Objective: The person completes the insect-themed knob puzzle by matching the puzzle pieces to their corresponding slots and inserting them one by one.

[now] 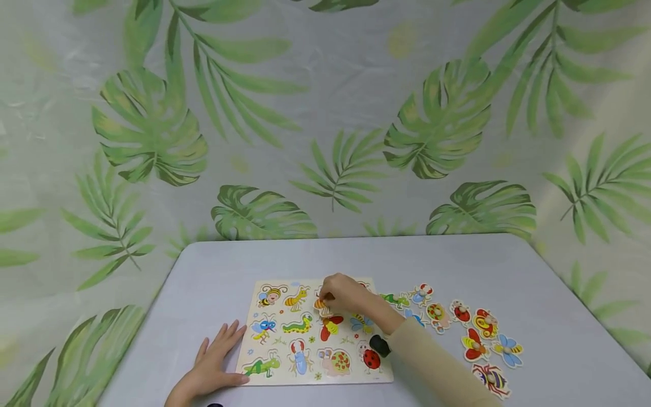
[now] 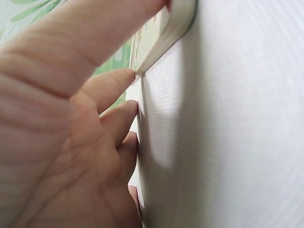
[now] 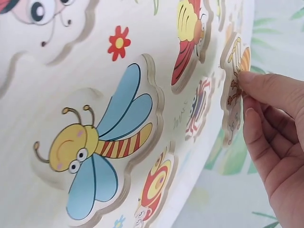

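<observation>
A pale wooden puzzle board (image 1: 292, 378) with insect pictures in cut-out recesses lies on the table. My right hand (image 1: 347, 294) is over its upper middle, pinching an insect puzzle piece (image 3: 232, 88) with orange stripes between thumb and fingertips. In the right wrist view the piece stands tilted, apart from the board's face; part of it is behind the fingers. At the board's lower left, my left hand (image 1: 213, 364) rests on the table with fingers spread. Its thumb (image 2: 71, 47) touches the board's edge, and it holds nothing.
Right of the board lie several loose puzzle pieces, among them a spider piece (image 1: 491, 380), a ladybug piece (image 1: 460, 312) and a blue-winged dragonfly piece (image 1: 507, 350). The white table (image 1: 203, 282) ends at a leaf-patterned curtain (image 1: 346, 102).
</observation>
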A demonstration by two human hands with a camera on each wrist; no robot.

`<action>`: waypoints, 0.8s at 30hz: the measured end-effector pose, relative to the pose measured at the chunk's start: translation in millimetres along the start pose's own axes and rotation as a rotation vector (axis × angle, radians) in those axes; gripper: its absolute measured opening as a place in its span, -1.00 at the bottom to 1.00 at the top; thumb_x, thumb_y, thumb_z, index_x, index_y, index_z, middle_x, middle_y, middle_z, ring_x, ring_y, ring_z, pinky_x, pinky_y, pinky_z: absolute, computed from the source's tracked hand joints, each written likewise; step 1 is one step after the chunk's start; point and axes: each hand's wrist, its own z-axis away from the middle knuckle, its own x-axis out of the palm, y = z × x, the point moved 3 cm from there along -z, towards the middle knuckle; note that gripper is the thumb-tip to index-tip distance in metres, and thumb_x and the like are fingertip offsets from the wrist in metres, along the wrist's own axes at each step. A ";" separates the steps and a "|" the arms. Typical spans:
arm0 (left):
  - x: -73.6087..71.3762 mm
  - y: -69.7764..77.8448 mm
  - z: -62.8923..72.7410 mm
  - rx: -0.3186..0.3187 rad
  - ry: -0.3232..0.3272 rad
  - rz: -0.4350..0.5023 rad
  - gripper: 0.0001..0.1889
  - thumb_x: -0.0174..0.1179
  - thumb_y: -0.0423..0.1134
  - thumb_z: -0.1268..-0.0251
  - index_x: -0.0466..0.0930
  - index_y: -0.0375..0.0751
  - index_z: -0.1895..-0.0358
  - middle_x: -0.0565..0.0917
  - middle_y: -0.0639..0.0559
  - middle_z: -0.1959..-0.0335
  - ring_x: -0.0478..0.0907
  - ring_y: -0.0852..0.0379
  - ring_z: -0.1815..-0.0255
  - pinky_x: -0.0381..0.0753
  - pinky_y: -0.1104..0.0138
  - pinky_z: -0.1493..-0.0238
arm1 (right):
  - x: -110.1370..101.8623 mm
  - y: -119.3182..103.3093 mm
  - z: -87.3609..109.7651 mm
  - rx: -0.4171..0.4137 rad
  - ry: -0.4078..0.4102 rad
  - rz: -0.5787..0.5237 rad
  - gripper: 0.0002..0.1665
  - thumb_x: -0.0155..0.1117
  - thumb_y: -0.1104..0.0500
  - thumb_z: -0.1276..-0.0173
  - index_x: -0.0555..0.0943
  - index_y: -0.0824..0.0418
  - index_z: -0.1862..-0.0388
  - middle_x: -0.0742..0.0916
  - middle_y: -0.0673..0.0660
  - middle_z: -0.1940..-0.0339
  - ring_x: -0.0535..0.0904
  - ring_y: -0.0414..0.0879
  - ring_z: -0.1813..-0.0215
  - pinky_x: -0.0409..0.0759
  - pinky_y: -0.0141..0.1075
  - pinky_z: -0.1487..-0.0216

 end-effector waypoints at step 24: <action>-1.0 -4.1 -0.2 -0.005 0.002 -0.003 0.12 0.50 0.03 0.36 0.13 -0.14 -0.44 -0.02 -0.26 -0.51 -0.29 -0.37 -0.52 -0.53 -0.31 -0.36 | 18.2 2.7 -36.6 0.005 -0.059 0.019 -0.85 0.24 0.28 -0.25 0.75 0.17 0.31 0.74 0.05 0.37 0.61 -0.20 0.34 0.53 -0.55 0.31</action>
